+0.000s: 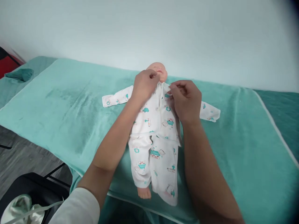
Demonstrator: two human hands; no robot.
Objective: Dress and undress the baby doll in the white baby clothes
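Note:
A baby doll point(160, 70) lies on its back on a teal towel point(70, 105), dressed in a white printed top point(155, 116) and matching trousers point(154, 161). One bare foot point(144, 193) sticks out at the near end. My left hand point(144, 85) is closed, pinching the top's collar just under the doll's chin. My right hand point(185, 99) is closed too, pinching the other edge of the collar. Both sleeves lie spread out flat to the sides.
The towel covers a padded table against a pale wall. A folded teal cloth point(20, 74) lies at the far left. A black stool point(35, 189) with a light bundle point(21, 208) stands at the near left, over grey floor point(21, 155).

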